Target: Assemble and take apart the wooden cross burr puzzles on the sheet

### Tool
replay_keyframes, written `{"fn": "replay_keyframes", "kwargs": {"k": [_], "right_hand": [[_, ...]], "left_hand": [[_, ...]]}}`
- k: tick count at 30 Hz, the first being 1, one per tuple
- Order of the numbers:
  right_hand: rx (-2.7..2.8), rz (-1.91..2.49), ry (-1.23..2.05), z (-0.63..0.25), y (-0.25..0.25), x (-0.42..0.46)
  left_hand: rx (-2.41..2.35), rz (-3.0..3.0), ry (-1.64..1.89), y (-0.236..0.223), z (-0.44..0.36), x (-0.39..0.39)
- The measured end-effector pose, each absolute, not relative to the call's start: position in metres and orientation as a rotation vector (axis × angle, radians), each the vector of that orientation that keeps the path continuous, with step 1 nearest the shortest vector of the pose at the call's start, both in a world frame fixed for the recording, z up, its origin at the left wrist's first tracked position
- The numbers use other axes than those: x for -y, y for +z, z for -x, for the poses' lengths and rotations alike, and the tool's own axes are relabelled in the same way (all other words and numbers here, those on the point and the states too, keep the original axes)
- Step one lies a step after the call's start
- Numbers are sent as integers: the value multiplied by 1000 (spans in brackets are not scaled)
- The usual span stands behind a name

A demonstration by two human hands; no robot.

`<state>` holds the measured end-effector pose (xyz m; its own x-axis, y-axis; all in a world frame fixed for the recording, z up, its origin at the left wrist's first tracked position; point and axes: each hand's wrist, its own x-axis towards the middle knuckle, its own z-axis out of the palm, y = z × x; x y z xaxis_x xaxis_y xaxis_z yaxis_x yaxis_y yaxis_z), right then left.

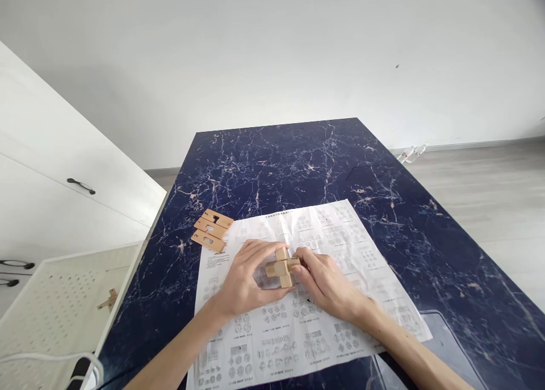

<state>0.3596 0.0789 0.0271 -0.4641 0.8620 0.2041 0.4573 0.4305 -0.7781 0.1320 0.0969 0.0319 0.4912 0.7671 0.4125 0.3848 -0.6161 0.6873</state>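
Between my two hands is a wooden burr puzzle [281, 268], a cross of interlocked light-wood bars, held above a printed instruction sheet [264, 316]. My left hand [248, 273] grips it from top and bottom, with the thumb below and the fingers above. On the other side, my right hand [326, 279] pinches the bar that sticks out to the right; its fingertips partly cover that end. Left of the sheet's upper corner lie three flat wooden pieces [209, 231] with cut-out slots and small printed numbers, overlapping one another.
Under the sheet is a dark blue marble-patterned table [272, 168]. A white perforated board [63, 299] with a small wooden cross piece [108, 300] stands at the lower left, near a white cable [55, 356]. A clear flat case [447, 350] lies by my right forearm. White cabinets [63, 146] flank the left.
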Motion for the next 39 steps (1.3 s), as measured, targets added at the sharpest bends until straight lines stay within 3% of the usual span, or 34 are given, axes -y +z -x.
{"fn": "replay_keyframes", "kwargs": {"k": [12, 19, 32, 39], "right_hand": [[2164, 1001, 741, -360, 20, -80], [2239, 882, 480, -361, 20, -80], [2193, 847, 326, -363, 21, -83], [2101, 835, 229, -359, 21, -78]], "left_hand": [[-915, -2194, 908, 35, -127, -102], [-1003, -1986, 780, 36, -122, -104], [-916, -1922, 853, 37, -124, -101], [-824, -1619, 799, 37, -120, -105]]}}
